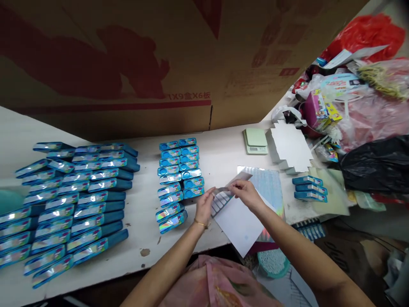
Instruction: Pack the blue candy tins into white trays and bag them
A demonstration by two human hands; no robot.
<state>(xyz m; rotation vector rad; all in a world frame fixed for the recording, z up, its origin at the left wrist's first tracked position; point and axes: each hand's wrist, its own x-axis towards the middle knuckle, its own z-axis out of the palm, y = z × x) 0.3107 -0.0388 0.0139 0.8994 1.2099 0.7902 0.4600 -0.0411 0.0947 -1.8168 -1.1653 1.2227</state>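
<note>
Over the right half of the table, my left hand (204, 207) and my right hand (246, 194) pinch the two ends of a short, thin greyish strip (222, 189), which looks like a sticker. Under it lies a sheet with pale rectangular labels (220, 202), partly covered by my fingers. A white sheet of paper (241, 224) lies below my right wrist, over a shiny holographic sheet (268, 187). To the left of my left hand stand two columns of blue boxes (172, 198) with shiny labels on their tops.
Many more blue boxes (79, 198) fill the table's left side. A green scale (255, 140), a stack of white card (292, 147) and several blue boxes (309, 189) stand at the right. A large cardboard box (143, 64) walls off the back; bags (373, 106) crowd the right.
</note>
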